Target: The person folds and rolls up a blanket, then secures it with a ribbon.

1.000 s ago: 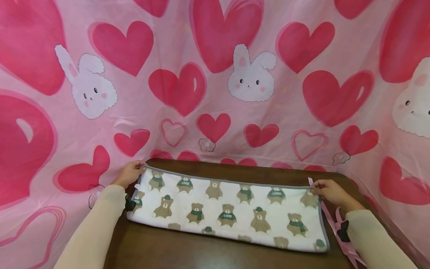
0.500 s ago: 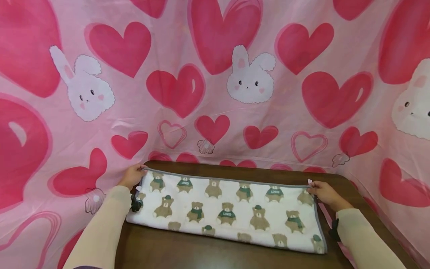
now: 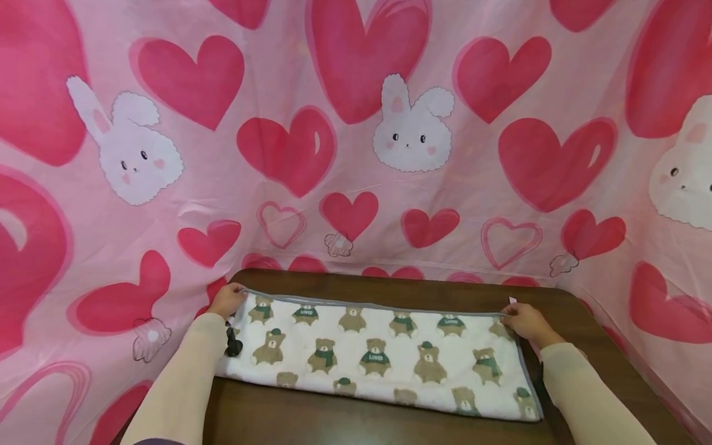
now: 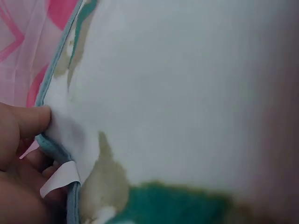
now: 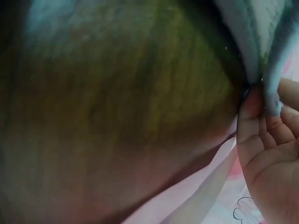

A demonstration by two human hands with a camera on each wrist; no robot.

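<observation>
A white towel (image 3: pixel 350 346) printed with brown teddy bears in green scarves, caps and sweaters lies folded in a long strip across the table, with grey-blue trim along its edge. My left hand (image 3: pixel 227 301) pinches its far left corner between thumb and fingers. In the left wrist view, the thumb presses on the trim, and a small white tag (image 4: pixel 60 178) sticks out beside the fingers. At the far right corner my right hand (image 3: pixel 528 322) pinches the other end of the same edge. The right wrist view shows the trimmed layers of the towel (image 5: pixel 275 65) between those fingers.
The dark brown wooden table (image 3: pixel 311 411) shows in front of the towel and behind it. A pink cloth backdrop (image 3: pixel 356 173) with hearts and rabbits hangs close behind the table and along both sides. A pink ribbon (image 5: pixel 187 186) hangs by the right wrist.
The far edge of the towel has come slightly down toward me with both hands. My right hand has shifted left, and the far edge sags a little more.
</observation>
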